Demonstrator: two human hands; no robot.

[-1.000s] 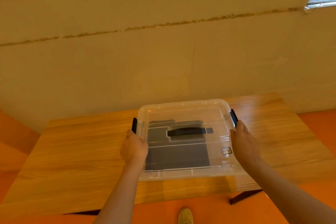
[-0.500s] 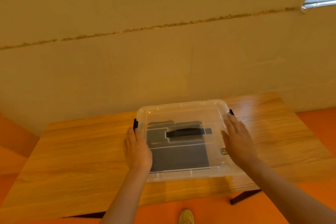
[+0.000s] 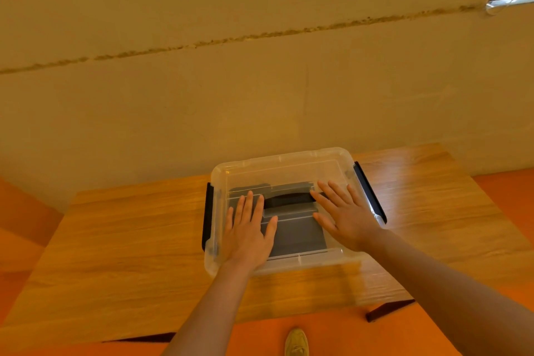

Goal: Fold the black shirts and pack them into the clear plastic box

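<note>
The clear plastic box [image 3: 284, 163] stands on the wooden table [image 3: 130, 240] with its lid on. A black latch [image 3: 207, 215] sits on its left end and another black latch [image 3: 370, 192] on its right end. Folded black shirts [image 3: 299, 235] show through the lid, below the black lid handle [image 3: 287, 200]. My left hand [image 3: 247, 232] lies flat on the left half of the lid, fingers straight. My right hand [image 3: 345, 212] lies flat on the right half, fingers spread.
A plain wall rises right behind the table's far edge. The orange floor [image 3: 505, 190] surrounds the table. A shoe [image 3: 296, 341] shows below the near edge, and a dark table leg [image 3: 387, 309] at the right.
Both hands left the side latches and moved inward onto the top of the lid, where they now lie flat. The box has not shifted on the table.
</note>
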